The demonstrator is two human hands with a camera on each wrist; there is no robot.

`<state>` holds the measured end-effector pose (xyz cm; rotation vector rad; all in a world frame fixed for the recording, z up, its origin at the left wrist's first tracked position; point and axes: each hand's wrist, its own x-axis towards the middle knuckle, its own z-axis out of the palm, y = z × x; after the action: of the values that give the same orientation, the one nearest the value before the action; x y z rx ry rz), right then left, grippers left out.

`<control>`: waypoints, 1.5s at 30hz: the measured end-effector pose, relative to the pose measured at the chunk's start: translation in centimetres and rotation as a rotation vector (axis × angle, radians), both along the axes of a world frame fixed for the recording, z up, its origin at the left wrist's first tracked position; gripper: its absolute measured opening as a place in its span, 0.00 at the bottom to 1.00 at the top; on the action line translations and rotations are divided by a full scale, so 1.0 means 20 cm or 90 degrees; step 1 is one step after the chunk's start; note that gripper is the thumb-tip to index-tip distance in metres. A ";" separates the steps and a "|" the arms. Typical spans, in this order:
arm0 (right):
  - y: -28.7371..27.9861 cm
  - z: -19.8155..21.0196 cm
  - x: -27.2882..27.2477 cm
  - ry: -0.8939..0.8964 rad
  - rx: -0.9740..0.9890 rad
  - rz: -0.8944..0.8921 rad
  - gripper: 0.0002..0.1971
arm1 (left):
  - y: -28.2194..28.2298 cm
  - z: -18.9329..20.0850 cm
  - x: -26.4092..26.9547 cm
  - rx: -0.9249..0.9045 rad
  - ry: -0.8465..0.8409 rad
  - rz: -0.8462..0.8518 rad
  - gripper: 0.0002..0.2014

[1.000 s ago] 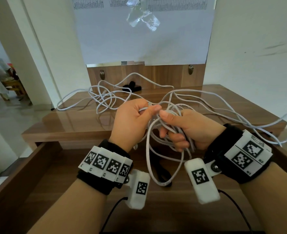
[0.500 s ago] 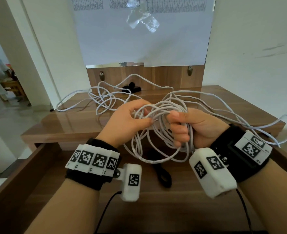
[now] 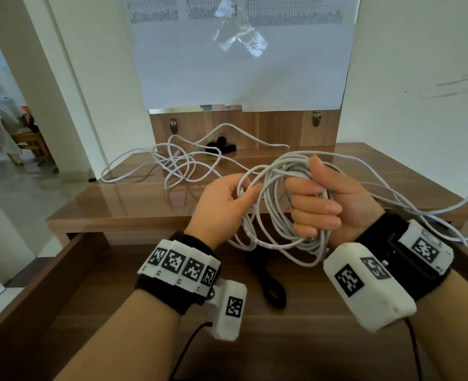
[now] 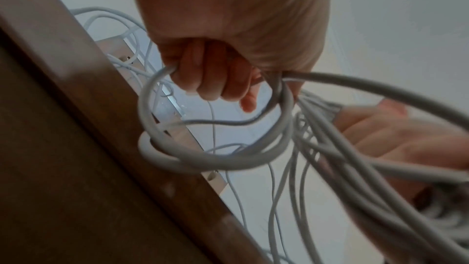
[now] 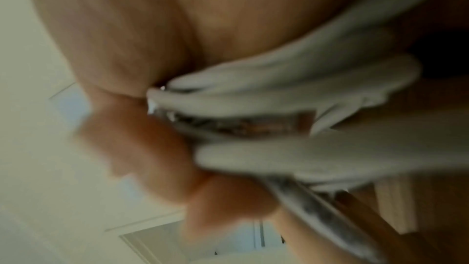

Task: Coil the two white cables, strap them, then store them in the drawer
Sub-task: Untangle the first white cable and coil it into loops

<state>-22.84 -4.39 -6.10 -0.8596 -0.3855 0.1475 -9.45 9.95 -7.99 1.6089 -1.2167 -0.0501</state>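
Since half a second ago the right hand (image 3: pixel 334 204) has rolled more upright, thumb sticking up, and the bundle of loops hangs lower and rounder under it, while the left hand (image 3: pixel 224 207) has slid in closer with a fresh turn.

Biggest thing first: the wooden tabletop (image 3: pixel 133 204) runs beyond both hands, and the open drawer (image 3: pixel 51 284) sits right below the wrists. Loose white cable is still sprawled on the tabletop past the left hand, that's the second cable (image 3: pixel 177 163) by the look of it, still a tangle. More slack trails off past the right hand toward the tabletop's far edge.

The coil (image 3: pixel 276 215) is between the hands, held up off the tabletop. Right hand is fisted around the gathered loops, fingers curled tight. Left hand's fingers are curled around a single strand, feeding it over; the left wrist view shows a small loop hanging off those fingers.

Small stuff: a black strap (image 3: pixel 271 284) lies in the drawer below the coil, and another dark one (image 3: pixel 221 145) sits at the back of the tabletop, well beyond the hands.

Tip for this step, imo: keep each new turn the same size as the hanging loops, lay it into the right fist without twisting, and let the left hand slide along the slack so the tail doesn't snag the other tangle.
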 end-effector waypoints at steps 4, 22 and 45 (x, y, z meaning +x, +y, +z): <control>-0.08 0.02 -0.02 0.032 0.038 -0.115 0.26 | 0.04 0.03 0.06 -0.026 0.024 -0.004 0.15; -0.28 0.09 -0.15 0.020 0.267 -0.477 0.27 | 0.10 0.08 0.16 -0.375 0.264 0.142 0.03; -0.26 0.10 -0.16 0.050 0.245 -0.813 0.26 | 0.12 0.14 0.18 -0.538 0.831 -0.332 0.15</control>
<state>-26.06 -9.52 -4.16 -0.5820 0.2536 -1.0404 -5.79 12.37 -5.19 0.2659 -0.4189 -0.6984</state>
